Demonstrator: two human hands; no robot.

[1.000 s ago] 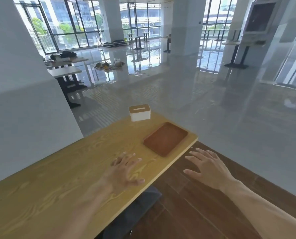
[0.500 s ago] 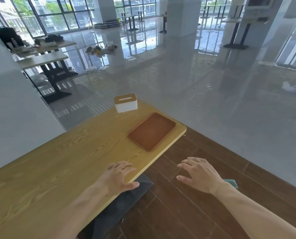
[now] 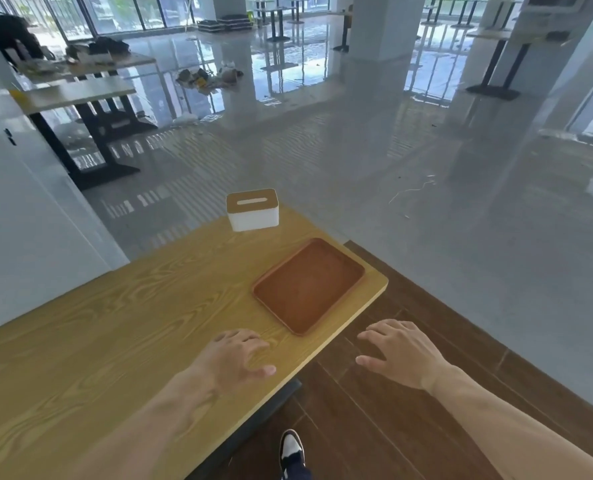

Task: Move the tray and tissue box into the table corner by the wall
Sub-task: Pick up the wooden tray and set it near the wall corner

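The tray (image 3: pixel 309 287) lies flat and empty on the wooden table (image 3: pixel 115 341), close to the table's far right corner and the edge nearest the person. In the head view, the only one there is, its long axis runs from near-left to far-right, roughly along the table's length, with one short end facing the hands. The tissue box (image 3: pixel 252 209) stands upright beyond it at the far end of the table, apart from the tray, its slot on top and its long side lying across the view. The white wall (image 3: pixel 28 220) borders the table's left side.

The left hand (image 3: pixel 234 358) is over the tabletop just short of the tray's near corner, fingers spread and holding nothing — whether the palm rests on the wood I cannot tell. The right hand (image 3: pixel 400 351) is open too, empty, off the table's edge above the dark floor (image 3: pixel 426 427).

Nothing has been gripped yet, so both things are still to move. The main risk, as I judge it, is the tray's place near the edge: a push from the left hand alone could swing it and tip its right side over the edge. Sliding it toward the wall could also knock the box — it sits near the far edge.
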